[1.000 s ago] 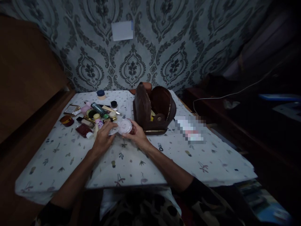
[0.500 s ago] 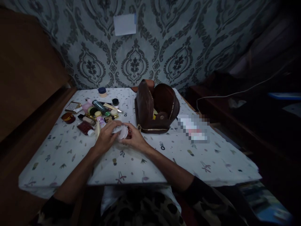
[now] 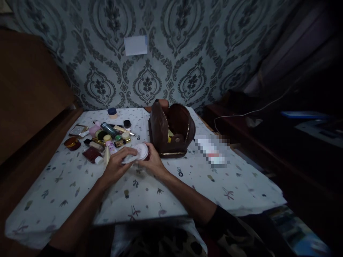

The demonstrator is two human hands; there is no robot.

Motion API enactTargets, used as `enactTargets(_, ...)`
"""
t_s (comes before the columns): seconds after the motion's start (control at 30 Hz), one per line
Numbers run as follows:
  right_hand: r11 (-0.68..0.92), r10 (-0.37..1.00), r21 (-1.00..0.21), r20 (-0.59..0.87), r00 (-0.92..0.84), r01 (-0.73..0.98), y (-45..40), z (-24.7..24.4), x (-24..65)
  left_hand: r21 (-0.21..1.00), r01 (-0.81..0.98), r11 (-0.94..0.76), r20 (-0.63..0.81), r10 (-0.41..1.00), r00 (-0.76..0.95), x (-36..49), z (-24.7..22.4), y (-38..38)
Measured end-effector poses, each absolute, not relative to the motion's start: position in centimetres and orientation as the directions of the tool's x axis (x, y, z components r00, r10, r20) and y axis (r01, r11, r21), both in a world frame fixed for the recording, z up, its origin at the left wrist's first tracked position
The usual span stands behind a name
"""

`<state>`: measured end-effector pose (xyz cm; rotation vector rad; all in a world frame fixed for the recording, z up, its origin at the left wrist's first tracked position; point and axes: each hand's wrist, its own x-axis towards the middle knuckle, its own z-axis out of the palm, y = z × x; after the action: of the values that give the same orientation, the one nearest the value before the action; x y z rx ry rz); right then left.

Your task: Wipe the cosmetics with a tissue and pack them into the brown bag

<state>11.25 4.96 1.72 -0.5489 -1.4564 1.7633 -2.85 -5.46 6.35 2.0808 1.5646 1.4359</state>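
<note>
Between my hands, above the front middle of the table, is a small round container with a pale top [image 3: 142, 151]. My right hand [image 3: 154, 163] is closed around its right side. In my left hand [image 3: 119, 165] is a whitish, partly see-through piece [image 3: 129, 158], perhaps a lid, held against the container's left edge. Just beyond my left fingers lie a pink-and-white tube [image 3: 109, 147] and a gold-and-black lipstick tube [image 3: 122, 142]. A brown handbag [image 3: 158, 132] stands upright and unzipped behind my right hand, with something yellow inside.
Several cosmetics crowd the table's left side, among them a dark red bottle [image 3: 91, 155], a teal tube [image 3: 108, 129], an amber jar [image 3: 71, 143] and a blue-lidded jar [image 3: 112, 113]. A blurred-out packet [image 3: 211, 151] lies right of the bag. A patterned wall stands behind.
The view has tilted up, so the table sits lower in it. The container's pale top now shows more fully, and the whitish piece in my left hand sits more to its left.
</note>
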Motion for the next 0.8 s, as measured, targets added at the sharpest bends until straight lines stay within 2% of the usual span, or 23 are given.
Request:
enactTargets(0.17, 0.058, 0.765, -0.972, 0.190, -0.615, -0.227, 4.9, 4.2, 12.5, 0.779, 0.548, -0.306, 0.549, 0.755, -0.358, -3.2, 7.2, -5.8)
enactTargets(0.27, 0.255, 0.748, -0.946, 0.324, -0.579, -0.199, 5.9, 7.7, 14.5, 0.832, 0.486, -0.266, 0.521, 0.676, -0.521, -3.6, 7.4, -5.8)
enactTargets(0.37, 0.538, 0.680, -0.834, 0.517, -0.520, -0.125, 8.4, 12.2, 17.0, 0.859, 0.460, -0.225, 0.480, 0.668, -0.569, -3.9, 7.3, -5.7)
enactTargets(0.47, 0.684, 0.624, -0.729, 0.601, -0.499, -0.021, 12.6, 15.9, 18.9, 0.853, 0.488, -0.184, 0.457, 0.716, -0.528, -3.8, 7.1, -5.6)
enactTargets(0.57, 0.767, 0.596, -0.608, 0.560, -0.575, 0.203, 17.6, 17.7, 19.7, 0.828, 0.536, -0.165, 0.443, 0.779, -0.444, -3.7, 6.7, -5.5)
enactTargets(0.67, 0.747, 0.620, -0.533, 0.344, -0.705, 0.397, 21.5, 18.5, 19.7, 0.801, 0.581, -0.140, 0.421, 0.823, -0.382, -3.6, 6.3, -5.4)
enactTargets(0.73, 0.766, 0.563, -0.508, 0.232, -0.793, 0.395, 23.2, 19.2, 19.5, 0.783, 0.608, -0.132, 0.413, 0.841, -0.349, -3.6, 6.0, -5.3)
enactTargets(0.8, 0.783, 0.504, -0.523, 0.215, -0.836, 0.337, 24.4, 19.9, 19.3, 0.767, 0.628, -0.133, 0.410, 0.855, -0.319, -3.8, 5.6, -5.2)
